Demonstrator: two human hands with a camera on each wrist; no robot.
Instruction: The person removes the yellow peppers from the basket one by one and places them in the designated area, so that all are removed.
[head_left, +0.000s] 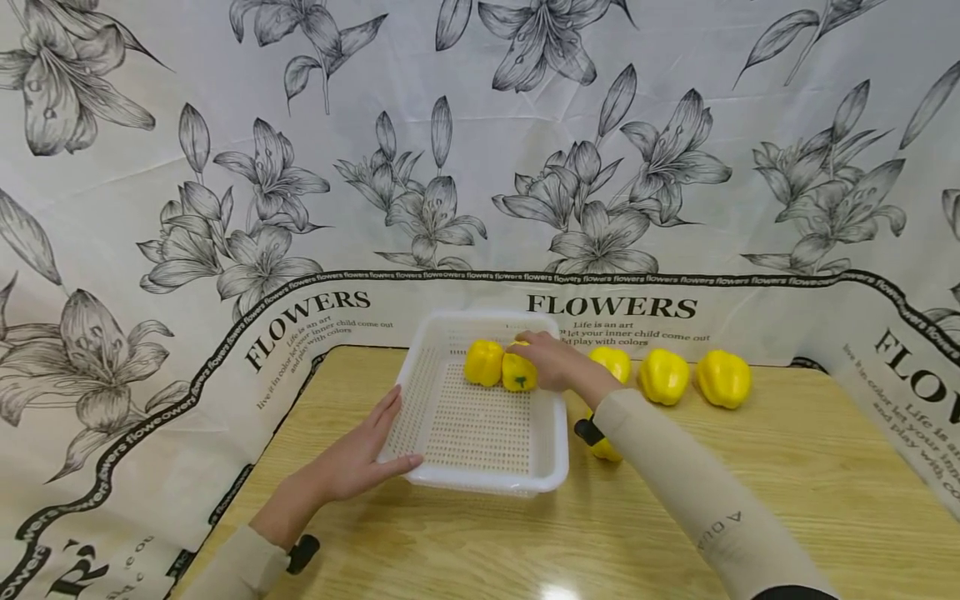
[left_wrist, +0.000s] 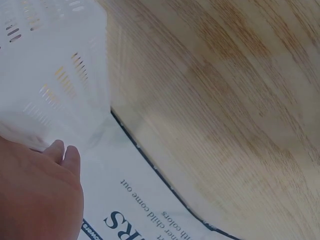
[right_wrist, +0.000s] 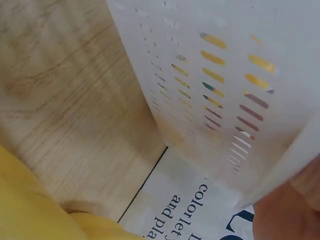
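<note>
A white plastic basket (head_left: pixel 480 477) with slotted walls stands on the wooden table. My left hand (head_left: pixel 360 458) rests at its near left corner, thumb along the front rim and fingers extended against the left side. Inside the basket, my right hand (head_left: pixel 551 358) reaches over the right rim and grips a yellow bell pepper (head_left: pixel 520 374), whose green stem faces the front. Directly left of it lies another yellow bell pepper (head_left: pixel 483 363). Through the slots of the basket wall (right_wrist: pixel 220 100), the right wrist view shows yellow and a bit of green.
Three yellow bell peppers line the table right of the basket: one (head_left: pixel 611 363) partly behind the right arm, a middle one (head_left: pixel 663 377) and an outer one (head_left: pixel 723 379). Another pepper (head_left: pixel 606 451) shows below the right wrist. Flower-print cloth (head_left: pixel 465 292) rises behind the table (head_left: pixel 480 542).
</note>
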